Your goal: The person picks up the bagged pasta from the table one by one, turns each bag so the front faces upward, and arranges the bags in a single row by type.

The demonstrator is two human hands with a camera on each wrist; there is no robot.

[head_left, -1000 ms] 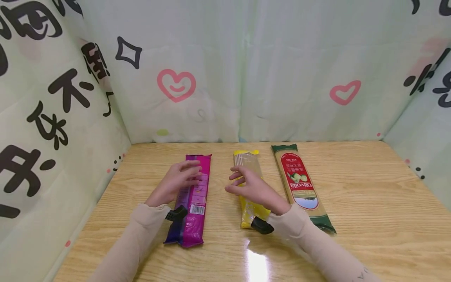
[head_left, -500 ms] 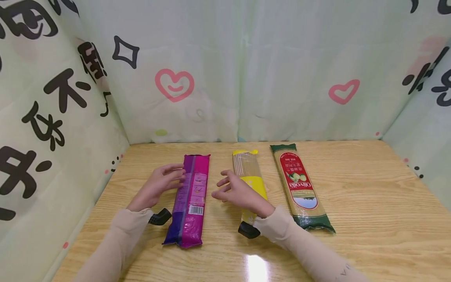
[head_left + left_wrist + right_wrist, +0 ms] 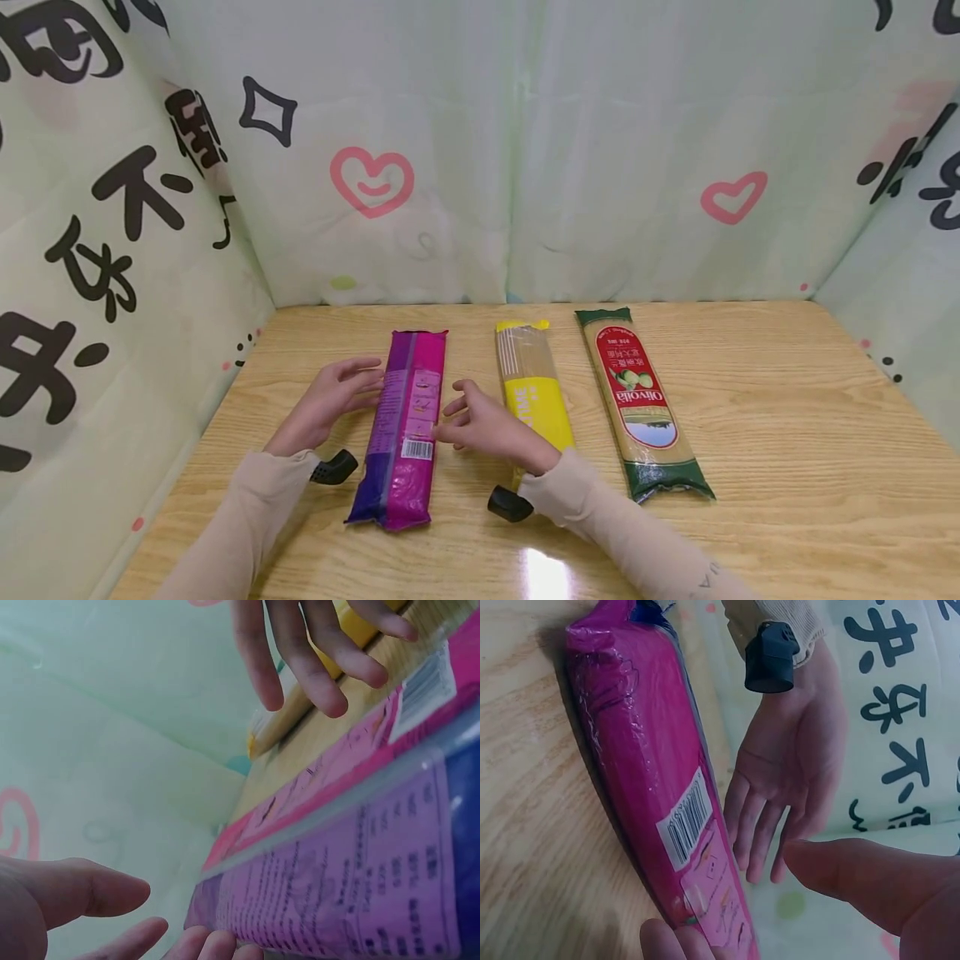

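Note:
A long pink-and-purple packet (image 3: 405, 425) with a barcode lies on the table, its contents not visible. At its left edge is my left hand (image 3: 326, 406), fingers relaxed and slightly bent. My right hand (image 3: 491, 423) reaches in from the other side, its fingertips near the packet's right edge beside the barcode. In the right wrist view, fingertips (image 3: 667, 941) lie close against the pink packet (image 3: 641, 742); contact cannot be told for sure. In the left wrist view, my left thumb (image 3: 97, 889) and fingers stand around the packet's far end. Neither hand grips it.
A yellow packet of dry noodles (image 3: 538, 404) lies just behind my right hand, partly covered by it. Farther right is a green-ended pack of spaghetti (image 3: 637, 383) with a red label. The wooden table (image 3: 787, 417) meets a printed curtain (image 3: 600, 167) at its back edge.
Both hands have shifted left, the left one from over the pink-and-purple packet to its left edge. The right hand has moved from the yellow packet toward the pink one. The packets lie still.

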